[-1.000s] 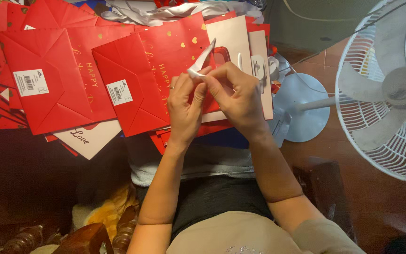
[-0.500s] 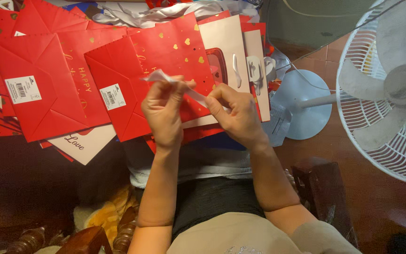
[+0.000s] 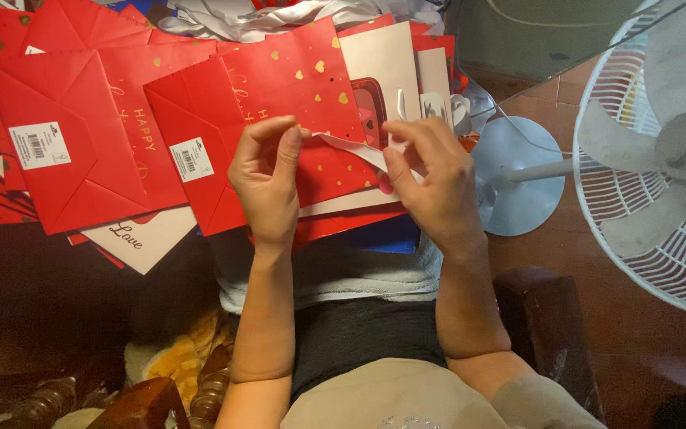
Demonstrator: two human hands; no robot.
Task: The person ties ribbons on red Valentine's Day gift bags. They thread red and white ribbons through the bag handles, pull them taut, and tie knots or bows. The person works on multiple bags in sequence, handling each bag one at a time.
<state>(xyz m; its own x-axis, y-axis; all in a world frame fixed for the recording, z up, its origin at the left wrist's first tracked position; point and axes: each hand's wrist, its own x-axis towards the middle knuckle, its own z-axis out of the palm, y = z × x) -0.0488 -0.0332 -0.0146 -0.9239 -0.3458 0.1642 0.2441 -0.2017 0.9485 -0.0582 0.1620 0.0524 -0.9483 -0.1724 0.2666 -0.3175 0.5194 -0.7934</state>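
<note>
The left hand (image 3: pixel 267 179) has its thumb and forefinger pinched on one end of a narrow white ribbon strip (image 3: pixel 356 151), and the right hand (image 3: pixel 430 179) pinches the other end between thumb and fingers, so the strip runs between the two hands, stretched and sloping down toward the right hand. Both hands are raised above a flat, folded red paper gift bag scattered with small gold hearts (image 3: pixel 279 103), which lies directly under and beyond them. To the left of the left hand lies another flat red paper bag with a white barcode sticker (image 3: pixel 65 151) on its folded base, part of a heap of similar red bags that spreads further left. Below that bag, nearer the person, a white card with black script lettering (image 3: pixel 140 238) pokes out. Beyond the right hand a flat white paper bag (image 3: pixel 379 59) overlaps the red ones, and further beyond lies a tangle of grey-white ribbon (image 3: pixel 279 14). To the right of the right hand stands a white electric pedestal fan (image 3: pixel 660 159) on its round pale-blue base (image 3: pixel 522 175).
</note>
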